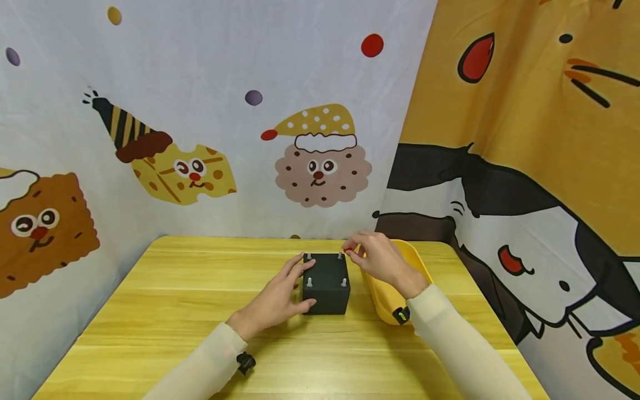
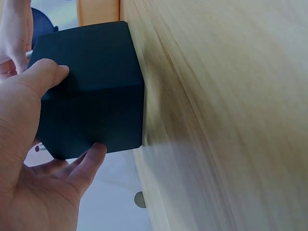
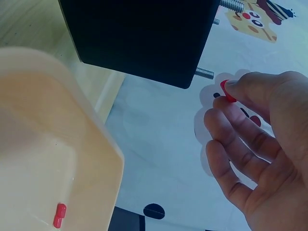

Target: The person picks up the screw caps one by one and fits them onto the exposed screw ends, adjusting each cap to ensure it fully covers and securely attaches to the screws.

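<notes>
A black block point(image 1: 325, 300) sits on the table, with several threaded metal bolts point(image 1: 344, 283) standing up from its top. My left hand point(image 1: 274, 303) holds the block from the left; in the left wrist view its thumb point(image 2: 50, 74) lies on one face and the fingers on another. Beyond the far right bolt point(image 3: 204, 73), my right hand point(image 3: 260, 134) pinches a small red piece point(image 3: 227, 91) between thumb and index finger. The piece is apart from the bolt, and the fingertips partly hide its shape.
To the right of the block stands a yellow bin point(image 1: 382, 303), partly under my right forearm. Inside it lies another small red piece point(image 3: 59, 215). A printed cloth point(image 1: 225, 66) hangs behind the wooden table point(image 1: 200, 278).
</notes>
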### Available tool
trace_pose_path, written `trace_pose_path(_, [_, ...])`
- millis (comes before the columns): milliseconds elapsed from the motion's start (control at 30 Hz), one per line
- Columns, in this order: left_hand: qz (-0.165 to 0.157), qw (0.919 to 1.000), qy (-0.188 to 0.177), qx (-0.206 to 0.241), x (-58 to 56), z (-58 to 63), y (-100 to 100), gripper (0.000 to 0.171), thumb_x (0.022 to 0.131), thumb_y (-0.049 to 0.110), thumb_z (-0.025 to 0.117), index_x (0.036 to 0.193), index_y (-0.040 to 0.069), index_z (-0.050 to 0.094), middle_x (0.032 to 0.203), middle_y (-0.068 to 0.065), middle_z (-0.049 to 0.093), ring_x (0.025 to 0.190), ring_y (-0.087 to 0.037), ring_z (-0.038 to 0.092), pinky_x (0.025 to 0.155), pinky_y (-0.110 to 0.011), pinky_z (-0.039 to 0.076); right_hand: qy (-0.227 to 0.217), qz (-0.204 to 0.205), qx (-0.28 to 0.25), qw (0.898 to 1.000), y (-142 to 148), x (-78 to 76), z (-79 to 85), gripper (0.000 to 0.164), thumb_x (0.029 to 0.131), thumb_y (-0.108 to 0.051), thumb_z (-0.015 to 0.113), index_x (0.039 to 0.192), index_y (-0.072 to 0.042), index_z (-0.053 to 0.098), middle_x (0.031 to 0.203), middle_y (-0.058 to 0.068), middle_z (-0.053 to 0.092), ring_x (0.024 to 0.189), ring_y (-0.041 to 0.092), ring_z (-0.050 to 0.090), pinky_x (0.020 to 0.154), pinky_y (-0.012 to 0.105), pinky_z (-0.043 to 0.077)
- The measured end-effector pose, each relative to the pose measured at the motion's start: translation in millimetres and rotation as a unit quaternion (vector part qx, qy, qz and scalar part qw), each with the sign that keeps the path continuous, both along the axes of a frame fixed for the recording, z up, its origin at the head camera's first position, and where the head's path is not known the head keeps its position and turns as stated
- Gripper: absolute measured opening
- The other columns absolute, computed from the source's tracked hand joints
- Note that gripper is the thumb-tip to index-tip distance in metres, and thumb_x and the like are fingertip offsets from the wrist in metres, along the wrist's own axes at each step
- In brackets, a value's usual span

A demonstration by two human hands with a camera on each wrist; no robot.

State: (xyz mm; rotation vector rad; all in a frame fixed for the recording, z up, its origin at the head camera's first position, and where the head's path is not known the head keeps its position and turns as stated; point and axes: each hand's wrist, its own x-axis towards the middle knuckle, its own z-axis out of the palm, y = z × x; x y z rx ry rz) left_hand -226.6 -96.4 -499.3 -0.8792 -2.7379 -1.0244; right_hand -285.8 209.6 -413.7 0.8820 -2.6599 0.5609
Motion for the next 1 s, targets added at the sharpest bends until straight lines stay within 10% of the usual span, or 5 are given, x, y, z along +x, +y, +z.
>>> trace_pose_path(1000, [0.001,1.0000,0.005,-0.001,0.3,-1.2,0.0,0.096,0.106,0.035,0.090,0.184,0.023,0.035,0.192,-0.022,0.026,0.133,-0.035,0.079,0.110,-0.048,0.070,0.032,0.011,-0.017,0.999,-4.0,-2.8,-3.8,0.020,0.108,-0.015,0.086,0.127,-0.019,0.090,0.106,-0.001,0.083,0.085,0.012,0.076,0.073,0.025,0.064])
